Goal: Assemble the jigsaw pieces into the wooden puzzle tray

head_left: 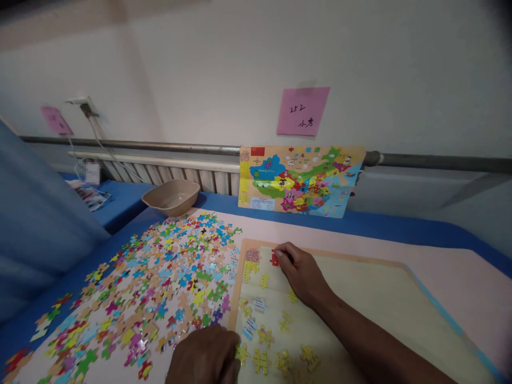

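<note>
My right hand (301, 269) is over the upper left part of the puzzle board (368, 298), its thumb and fingers pinched at a red puzzle piece (274, 258). Just left of that piece, a pink-and-yellow patch of pieces (252, 256) sits in the board's corner. My left hand (204, 354) rests at the board's lower left border, fingers curled down; whatever they hold is hidden. A yellow puzzle piece (242, 353) lies right beside its fingertips. Several other yellow pieces (261, 361) and a white-and-blue piece with print (249, 328) lie loose on the board.
Many loose, colourful puzzle pieces (160, 288) spread over the pink sheet to the left. Behind them stands a beige basin (172, 197). A colourful map picture (302, 181) leans against the wall pipe, below a pink note (303, 112). A blue curtain (36, 229) hangs at left.
</note>
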The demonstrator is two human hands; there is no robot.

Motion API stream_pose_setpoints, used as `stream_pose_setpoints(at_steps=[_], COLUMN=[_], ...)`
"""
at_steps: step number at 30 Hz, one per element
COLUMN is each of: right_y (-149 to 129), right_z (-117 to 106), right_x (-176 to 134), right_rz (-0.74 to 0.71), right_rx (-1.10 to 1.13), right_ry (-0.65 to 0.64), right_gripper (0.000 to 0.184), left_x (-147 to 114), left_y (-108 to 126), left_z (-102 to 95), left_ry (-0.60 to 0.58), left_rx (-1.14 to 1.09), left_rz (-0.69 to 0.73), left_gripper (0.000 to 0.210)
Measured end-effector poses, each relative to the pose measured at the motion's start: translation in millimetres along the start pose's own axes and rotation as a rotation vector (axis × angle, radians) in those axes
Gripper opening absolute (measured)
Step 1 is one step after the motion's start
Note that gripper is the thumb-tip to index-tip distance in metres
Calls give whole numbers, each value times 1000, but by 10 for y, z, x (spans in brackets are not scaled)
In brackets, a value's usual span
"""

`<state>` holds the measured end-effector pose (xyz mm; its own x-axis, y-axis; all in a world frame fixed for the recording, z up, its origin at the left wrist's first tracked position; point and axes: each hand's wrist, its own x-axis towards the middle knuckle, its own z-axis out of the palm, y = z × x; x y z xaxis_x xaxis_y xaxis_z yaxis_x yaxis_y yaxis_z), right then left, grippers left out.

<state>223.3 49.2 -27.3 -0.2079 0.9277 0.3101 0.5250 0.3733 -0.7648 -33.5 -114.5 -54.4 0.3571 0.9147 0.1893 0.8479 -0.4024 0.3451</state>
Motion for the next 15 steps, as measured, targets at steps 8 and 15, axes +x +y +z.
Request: stream_pose_setpoints(at_steps=[8,15], right_y=[2,-28], right_z=[-5,-15], right_x=[-7,-7], right_rz=[4,3], right_rx=[-14,-26], right_ry=[-10,-18], right_gripper=[28,30], left_x=[-8,-20], left_y=[-55,25], left_z=[24,-52], left_ry=[63,204], left_rx=[28,-14], left_rz=[79,174], left_gripper=[10,17])
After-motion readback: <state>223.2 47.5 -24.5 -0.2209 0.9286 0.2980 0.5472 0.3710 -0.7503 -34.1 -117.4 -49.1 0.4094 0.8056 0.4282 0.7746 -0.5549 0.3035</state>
